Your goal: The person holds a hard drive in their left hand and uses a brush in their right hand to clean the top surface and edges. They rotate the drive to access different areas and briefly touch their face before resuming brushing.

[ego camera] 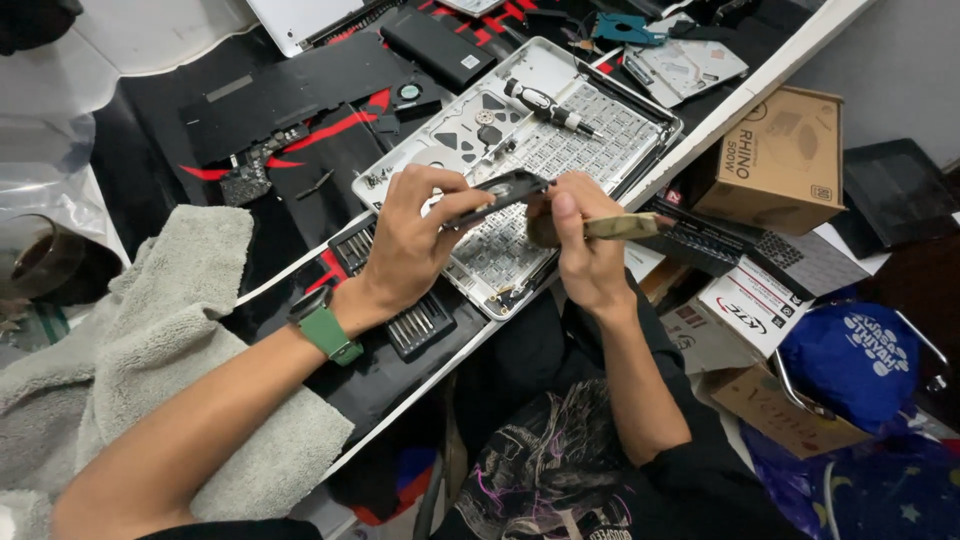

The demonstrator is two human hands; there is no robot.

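Middle of frame: left hand point(415, 240) gripping small black part point(500, 193), right hand point(585, 250) gripping brush point(600, 229), above open laptop shell point(560, 130). Screwdriver point(548, 107) lying inside.

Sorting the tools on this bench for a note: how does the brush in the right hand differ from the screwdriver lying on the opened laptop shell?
The brush is gripped in the right hand and held up off the bench; the screwdriver lies loose on the silver laptop shell. The brush has a pale, flat handle and a dark bristle tuft; the screwdriver is black and silver, round-bodied. Both are slim hand tools, lying roughly level.
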